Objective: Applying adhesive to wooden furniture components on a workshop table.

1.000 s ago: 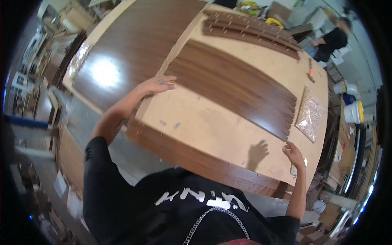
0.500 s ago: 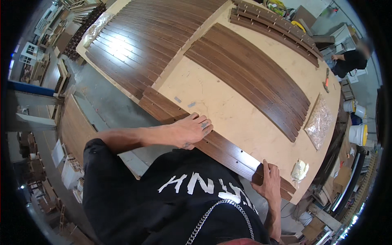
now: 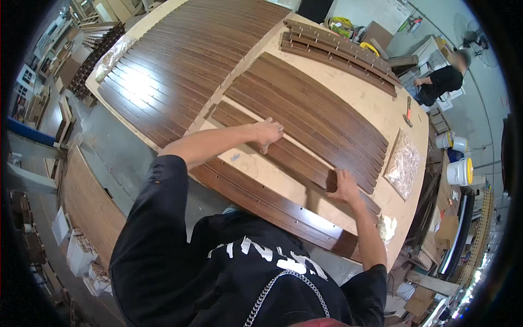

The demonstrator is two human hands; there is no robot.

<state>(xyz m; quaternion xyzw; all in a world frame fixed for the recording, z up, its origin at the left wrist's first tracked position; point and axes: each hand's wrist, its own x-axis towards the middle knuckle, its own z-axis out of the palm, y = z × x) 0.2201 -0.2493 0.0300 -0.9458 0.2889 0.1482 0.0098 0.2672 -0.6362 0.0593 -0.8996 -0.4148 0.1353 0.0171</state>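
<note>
My left hand is closed over a long brown wooden slat near its middle, thumb on the near side. Toward the slat's right end, my right hand grips it as well. The slat lies or hovers just in front of a row of matching slats set side by side, with a narrow pale gap between; whether it touches the tabletop I cannot tell. Along the near table edge, close to my body, rest more brown slats with small dark holes.
A large pale worktable carries a wide slat panel at left and pegged slats at the back. A hammer, a clear bag of small wooden pegs and a crumpled white bag lie at right. A person stands beyond.
Both hands have moved away from my body, carrying one slat from the near edge toward the row behind. Other slats stay at the near edge. The whole view has shifted a little.
</note>
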